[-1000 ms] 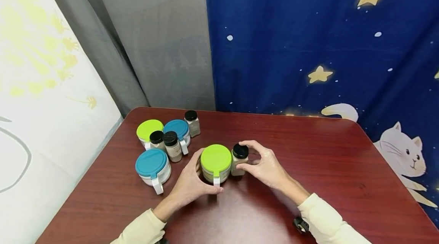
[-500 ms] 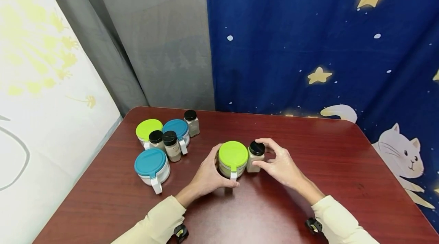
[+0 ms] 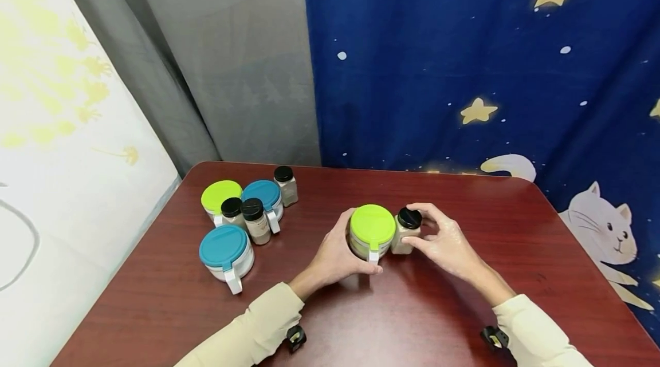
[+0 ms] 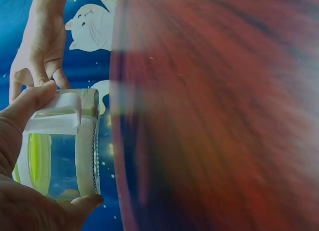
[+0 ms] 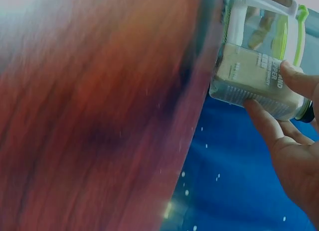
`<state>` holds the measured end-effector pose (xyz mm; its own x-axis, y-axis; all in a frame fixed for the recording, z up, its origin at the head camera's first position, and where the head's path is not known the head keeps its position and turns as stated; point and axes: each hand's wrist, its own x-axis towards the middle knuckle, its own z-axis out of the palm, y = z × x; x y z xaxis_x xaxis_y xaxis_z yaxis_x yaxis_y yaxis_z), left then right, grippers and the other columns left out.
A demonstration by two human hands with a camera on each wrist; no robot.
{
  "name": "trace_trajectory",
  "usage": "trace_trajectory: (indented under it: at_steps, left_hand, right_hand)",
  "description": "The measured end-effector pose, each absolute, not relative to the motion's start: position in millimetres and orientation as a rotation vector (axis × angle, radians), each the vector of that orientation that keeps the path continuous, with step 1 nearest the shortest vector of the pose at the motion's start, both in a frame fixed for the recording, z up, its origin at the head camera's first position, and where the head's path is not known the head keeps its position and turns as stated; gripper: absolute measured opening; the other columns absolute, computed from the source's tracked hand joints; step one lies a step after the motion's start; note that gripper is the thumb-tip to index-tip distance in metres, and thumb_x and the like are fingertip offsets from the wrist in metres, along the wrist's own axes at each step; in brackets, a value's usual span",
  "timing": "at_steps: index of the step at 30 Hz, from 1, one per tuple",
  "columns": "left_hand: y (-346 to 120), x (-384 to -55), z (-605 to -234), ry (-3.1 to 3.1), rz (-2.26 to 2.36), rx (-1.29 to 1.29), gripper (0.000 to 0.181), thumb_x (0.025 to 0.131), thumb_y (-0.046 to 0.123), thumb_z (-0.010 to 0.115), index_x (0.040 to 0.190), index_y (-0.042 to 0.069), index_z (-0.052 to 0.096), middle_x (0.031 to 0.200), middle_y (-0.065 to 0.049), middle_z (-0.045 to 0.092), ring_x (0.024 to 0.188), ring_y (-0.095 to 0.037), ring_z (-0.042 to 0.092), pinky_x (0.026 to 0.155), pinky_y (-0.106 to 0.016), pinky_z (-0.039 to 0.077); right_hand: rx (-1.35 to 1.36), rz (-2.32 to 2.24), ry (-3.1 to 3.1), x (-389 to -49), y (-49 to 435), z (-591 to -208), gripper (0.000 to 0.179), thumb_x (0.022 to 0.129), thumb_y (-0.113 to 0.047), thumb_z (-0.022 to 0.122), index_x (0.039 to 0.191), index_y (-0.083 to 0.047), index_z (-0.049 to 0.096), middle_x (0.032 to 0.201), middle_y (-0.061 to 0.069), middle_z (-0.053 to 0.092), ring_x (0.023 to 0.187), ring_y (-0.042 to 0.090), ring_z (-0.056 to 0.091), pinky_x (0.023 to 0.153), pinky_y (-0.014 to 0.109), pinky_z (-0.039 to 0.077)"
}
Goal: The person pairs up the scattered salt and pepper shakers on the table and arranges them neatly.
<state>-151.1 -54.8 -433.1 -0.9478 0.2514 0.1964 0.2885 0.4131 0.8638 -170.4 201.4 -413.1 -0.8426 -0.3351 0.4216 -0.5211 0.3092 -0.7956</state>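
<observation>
My left hand (image 3: 334,257) grips a clear seasoning jar with a lime-green lid (image 3: 372,224), its fingers round the far left side and its thumb by the white handle. In the left wrist view the jar's white handle (image 4: 55,122) lies under the thumb. My right hand (image 3: 450,245) pinches a square spice bottle (image 3: 404,241) with a black cap between thumb and fingers. Pale powder and a label with the word "pepper" show on the spice bottle (image 5: 251,79) in the right wrist view. Jar and bottle stand upright, side by side, right against each other.
At the table's left are a blue-lidded jar (image 3: 224,247) in front, another blue-lidded jar (image 3: 262,192) and a green-lidded jar (image 3: 220,194) behind. Black-capped spice bottles (image 3: 258,228) stand among them, one (image 3: 286,186) at the back. Curtains (image 3: 247,69) hang beyond the table's far edge.
Both hands have moved to the right, and slightly away from me, with the green-lidded jar and the spice bottle kept together. The group at the left has stayed in place.
</observation>
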Motion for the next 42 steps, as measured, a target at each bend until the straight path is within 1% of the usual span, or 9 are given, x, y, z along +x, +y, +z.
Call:
trace_trajectory:
  at_steps: [4, 11, 16, 20, 25, 32, 37, 42]
  left_hand:
    - [-39.8, -157.1, -431.2, -2.607, -1.613, -0.512, 0.117, 0.055, 0.029, 0.102, 0.152, 0.021, 0.036, 0.129, 0.005, 0.059, 0.115, -0.015, 0.057, 0.098, -0.041, 0.046]
    - [-19.5, -166.2, -428.9, -2.627, -1.586, -0.537, 0.115, 0.055, 0.032, 0.102, 0.150, 0.018, 0.039, 0.130, 0.003, 0.059, 0.114, -0.015, 0.057, 0.096, -0.039, 0.048]
    - [-5.9, -172.8, -430.5, -2.614, -1.583, -0.564, 0.115, 0.054, 0.031, 0.103, 0.149, 0.017, 0.040, 0.128, 0.004, 0.060, 0.112, -0.014, 0.058, 0.095, -0.036, 0.048]
    - [3.4, -177.3, -431.9, -2.607, -1.587, -0.572, 0.115, 0.053, 0.030, 0.103, 0.149, 0.019, 0.040, 0.127, 0.006, 0.060, 0.111, -0.012, 0.057, 0.094, -0.034, 0.048]
    - [14.0, -185.4, -432.7, -2.605, -1.585, -0.581, 0.115, 0.054, 0.030, 0.103, 0.149, 0.022, 0.040, 0.127, 0.007, 0.060, 0.109, -0.012, 0.057, 0.092, -0.034, 0.048]
    - [31.0, -195.5, -435.8, -2.644, -1.561, -0.605, 0.114, 0.054, 0.034, 0.102, 0.148, 0.021, 0.040, 0.128, 0.007, 0.058, 0.109, -0.011, 0.056, 0.092, -0.032, 0.048]
    - [42.6, -202.2, -436.2, -2.677, -1.494, -0.612, 0.112, 0.054, 0.037, 0.102, 0.146, 0.021, 0.041, 0.126, 0.008, 0.057, 0.108, -0.011, 0.056, 0.091, -0.031, 0.048]
    - [58.7, -210.5, -437.3, -2.719, -1.453, -0.579, 0.111, 0.055, 0.038, 0.102, 0.146, 0.020, 0.041, 0.127, 0.007, 0.057, 0.108, -0.011, 0.056, 0.091, -0.030, 0.048]
  right_hand:
    - [0.791, 1.507, -2.389, -171.3, 215.1, -408.4, 0.063, 0.077, 0.006, 0.086, 0.132, -0.006, 0.058, 0.121, 0.015, 0.066, 0.103, 0.026, 0.069, 0.077, 0.027, 0.057]
    - [0.768, 1.479, -2.401, -175.0, 234.9, -407.4, 0.064, 0.076, 0.009, 0.085, 0.132, -0.005, 0.057, 0.121, 0.017, 0.065, 0.106, 0.009, 0.066, 0.077, 0.026, 0.057]
    - [0.744, 1.462, -2.428, -179.4, 249.5, -406.5, 0.065, 0.076, 0.009, 0.086, 0.132, -0.004, 0.056, 0.119, 0.019, 0.064, 0.105, 0.004, 0.065, 0.076, 0.025, 0.057]
    - [0.723, 1.443, -2.436, -182.0, 257.8, -406.1, 0.065, 0.075, 0.011, 0.086, 0.131, -0.003, 0.056, 0.119, 0.020, 0.063, 0.105, 0.003, 0.065, 0.076, 0.024, 0.057]
    - [0.690, 1.452, -2.417, -184.5, 265.2, -406.9, 0.066, 0.075, 0.013, 0.084, 0.132, -0.002, 0.055, 0.118, 0.020, 0.063, 0.103, 0.002, 0.066, 0.076, 0.023, 0.057]
    - [0.670, 1.411, -2.401, -185.1, 279.0, -409.8, 0.069, 0.073, 0.017, 0.083, 0.133, 0.002, 0.053, 0.120, 0.024, 0.062, 0.102, -0.001, 0.064, 0.075, 0.019, 0.055]
    - [0.667, 1.419, -2.423, -187.2, 288.8, -412.8, 0.069, 0.076, 0.018, 0.081, 0.136, 0.004, 0.049, 0.125, 0.027, 0.058, 0.105, -0.002, 0.061, 0.076, 0.017, 0.054]
    - [0.673, 1.411, -2.426, -193.7, 300.5, -414.3, 0.069, 0.075, 0.020, 0.080, 0.135, 0.006, 0.048, 0.125, 0.029, 0.057, 0.105, -0.004, 0.061, 0.077, 0.017, 0.054]
